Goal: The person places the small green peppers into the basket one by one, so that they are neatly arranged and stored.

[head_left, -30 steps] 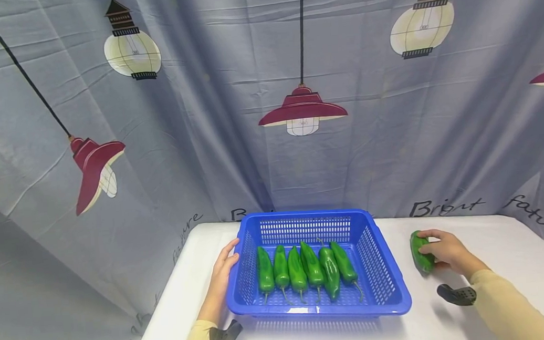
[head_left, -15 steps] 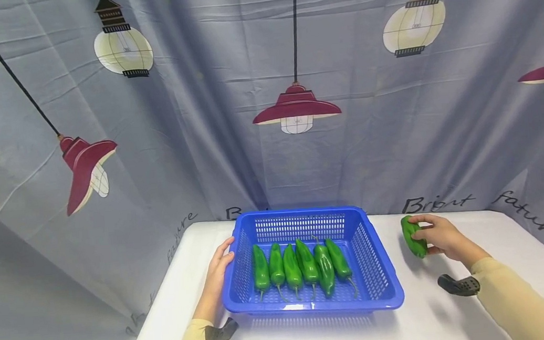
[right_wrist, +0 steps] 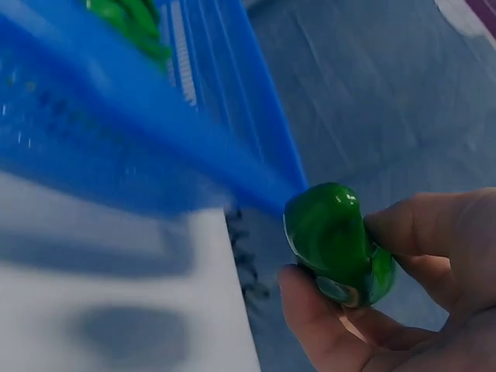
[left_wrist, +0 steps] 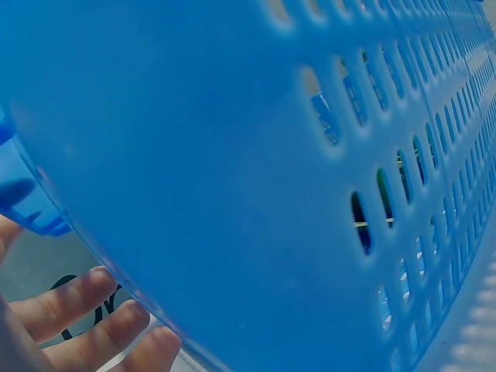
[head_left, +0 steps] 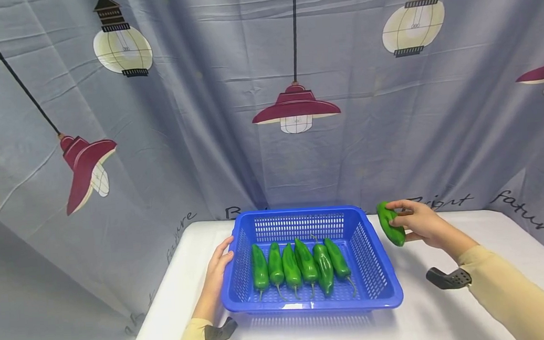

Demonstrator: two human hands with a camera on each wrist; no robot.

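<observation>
In the head view, a blue plastic basket [head_left: 312, 306] stands on the white table with several long green peppers [head_left: 292, 266] lying side by side in it. My left hand [head_left: 215, 271] rests against the basket's left side. The left wrist view has its fingertips [left_wrist: 128, 318] touching the outer edge of the wall. To the right of the basket, my right hand [head_left: 420, 223] pinches a green pepper [head_left: 389, 224] between thumb and fingers, raised above the table. The right wrist view has this pepper [right_wrist: 329, 232] end-on, close to the basket's rim.
A white table [head_left: 451, 294] lies under the basket. Behind it hangs a grey-blue curtain [head_left: 233, 157] printed with lamps and lettering. Dark straps [head_left: 450, 278] sit at both wrists. The basket's right rim stands between the held pepper and the other peppers.
My right hand has lifted the green pepper off the table and carried it left, towards the basket's right rim. The left hand stays at the basket's side. The head view has shifted slightly.
</observation>
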